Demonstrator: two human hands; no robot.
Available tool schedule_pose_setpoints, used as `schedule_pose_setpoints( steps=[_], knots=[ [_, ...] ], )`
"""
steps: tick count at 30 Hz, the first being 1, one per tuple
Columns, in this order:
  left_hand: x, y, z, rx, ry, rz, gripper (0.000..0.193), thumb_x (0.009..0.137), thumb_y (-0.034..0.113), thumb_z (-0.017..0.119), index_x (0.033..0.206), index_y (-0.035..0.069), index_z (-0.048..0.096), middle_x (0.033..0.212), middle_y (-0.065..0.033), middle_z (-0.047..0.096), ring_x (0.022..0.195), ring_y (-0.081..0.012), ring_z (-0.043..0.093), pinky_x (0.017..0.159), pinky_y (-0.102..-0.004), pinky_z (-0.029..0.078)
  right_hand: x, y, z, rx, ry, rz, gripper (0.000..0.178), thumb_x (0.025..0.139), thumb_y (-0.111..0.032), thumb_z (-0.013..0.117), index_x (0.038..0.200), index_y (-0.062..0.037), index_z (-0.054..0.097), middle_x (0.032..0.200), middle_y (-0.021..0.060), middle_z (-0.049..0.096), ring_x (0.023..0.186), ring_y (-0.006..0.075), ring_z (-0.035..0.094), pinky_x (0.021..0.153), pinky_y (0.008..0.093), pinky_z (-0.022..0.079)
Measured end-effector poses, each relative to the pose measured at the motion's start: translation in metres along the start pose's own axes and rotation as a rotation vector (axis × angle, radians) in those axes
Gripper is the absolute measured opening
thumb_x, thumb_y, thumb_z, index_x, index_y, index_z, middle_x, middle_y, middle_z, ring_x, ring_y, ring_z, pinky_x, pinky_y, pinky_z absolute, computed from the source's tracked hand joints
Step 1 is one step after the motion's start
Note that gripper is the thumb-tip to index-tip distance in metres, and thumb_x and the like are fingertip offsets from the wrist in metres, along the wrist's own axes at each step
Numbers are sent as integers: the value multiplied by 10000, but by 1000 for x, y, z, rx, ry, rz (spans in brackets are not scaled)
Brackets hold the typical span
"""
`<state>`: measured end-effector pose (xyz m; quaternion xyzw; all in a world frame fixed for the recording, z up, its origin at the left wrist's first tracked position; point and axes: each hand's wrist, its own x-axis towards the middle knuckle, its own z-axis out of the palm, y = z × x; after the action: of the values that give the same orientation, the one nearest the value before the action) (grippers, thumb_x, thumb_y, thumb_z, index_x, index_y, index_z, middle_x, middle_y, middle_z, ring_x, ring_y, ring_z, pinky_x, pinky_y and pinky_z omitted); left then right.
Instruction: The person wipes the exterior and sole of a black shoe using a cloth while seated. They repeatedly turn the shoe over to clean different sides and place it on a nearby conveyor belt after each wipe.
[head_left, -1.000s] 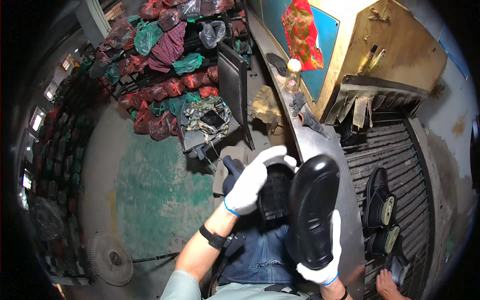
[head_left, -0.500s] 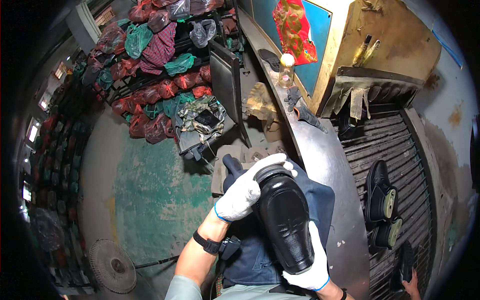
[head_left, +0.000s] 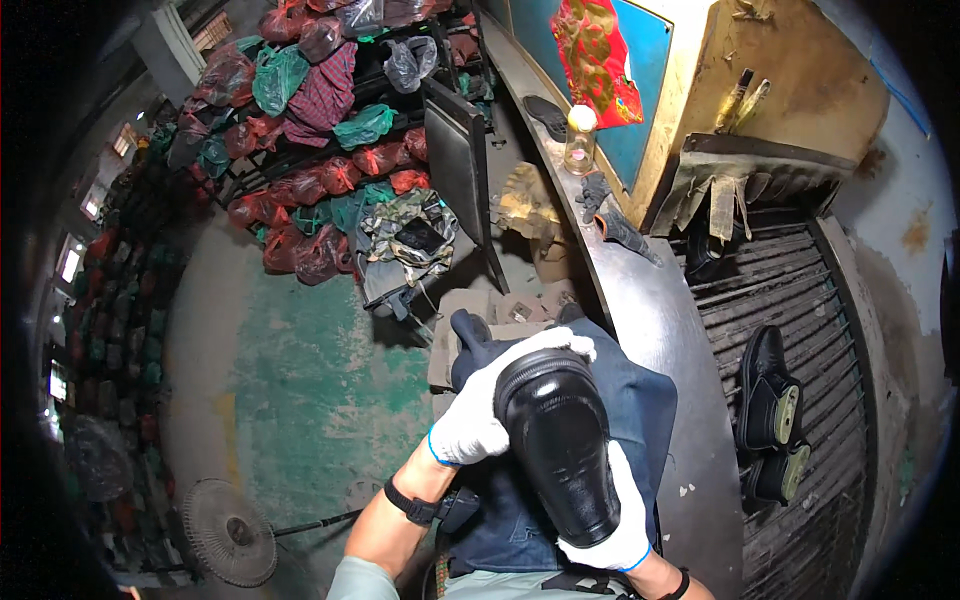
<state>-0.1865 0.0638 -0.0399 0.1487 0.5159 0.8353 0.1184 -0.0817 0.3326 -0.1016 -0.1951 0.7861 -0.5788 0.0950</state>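
L hand (head_left: 483, 402), gloved, curls round far end of a glossy black shoe (head_left: 562, 450), approx. 5 o'clock, over jeans (head_left: 640, 405); R hand (head_left: 628, 520), also gloved, cups near end. Uneven grip on slick gloss could let it twist or drop. Clear jar (head_left: 579, 152), 1 o'clock: contents unclear. Red bags (head_left: 318, 252), 10 o'clock: contents hidden.

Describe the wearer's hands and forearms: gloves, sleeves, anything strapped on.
Left hand and right hand: white knit-looking gloves, each with a blue cuff edge. Left forearm has a wide black strap with a dark boxy piece beside it; right has a thinner dark band. Left sleeve is pale grey-green, ending near the elbow; right sleeve isn't clear. No cables visible on either arm.
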Motion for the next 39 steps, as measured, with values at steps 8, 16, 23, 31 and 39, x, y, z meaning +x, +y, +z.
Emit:
schedule_pose_setpoints(
  steps=[8, 16, 23, 31, 39],
  knots=[
    [-5, 94, 53, 1169, -196, 336, 691, 876, 306, 900, 1486, 54, 695, 1475, -146, 731, 1308, -282, 736, 1119, -433, 586, 85, 58, -6, -353, -180, -345, 1276, 743, -265, 953, 1716, 26, 180, 1543, 263, 567, 1438, 421, 567, 1272, 555, 388],
    [-137, -120, 76, 1574, -706, 425, 388, 1017, 272, 563, 1321, 46, 646, 1721, -209, 475, 1568, -347, 485, 1243, -531, 437, 136, 18, -41, 1107, -268, 113, 994, 953, -177, 796, 1730, 59, 224, 1493, 201, 620, 1318, 263, 641, 1141, 391, 510],
    [-157, -180, 74, 2811, -600, 894, 557, 1086, 239, 483, 1619, 78, 495, 1838, -88, 303, 1697, -212, 264, 1375, -404, 246, 154, -42, -72, 244, -442, 152, 375, 1012, -253, 779, 1255, 31, 802, 980, 37, 790, 853, 123, 682, 760, 298, 535],
    [-188, -223, 83, 1141, -275, -87, 492, 1071, 190, 490, 1536, 95, 619, 1553, -107, 644, 1379, -279, 664, 1216, -413, 489, 68, -100, -113, -184, -968, -571, 488, 901, -374, 875, 1269, -60, 816, 747, 35, 592, 655, 247, 588, 708, 415, 484],
    [-125, -77, 47, 1127, 36, 15, 559, 850, 195, 818, 1359, 9, 685, 1413, -221, 651, 1347, -462, 623, 1165, -523, 508, 103, -14, -67, -202, -653, -452, 447, 889, -394, 878, 1259, -145, 835, 963, 19, 573, 961, 279, 551, 955, 450, 494]
  ],
)
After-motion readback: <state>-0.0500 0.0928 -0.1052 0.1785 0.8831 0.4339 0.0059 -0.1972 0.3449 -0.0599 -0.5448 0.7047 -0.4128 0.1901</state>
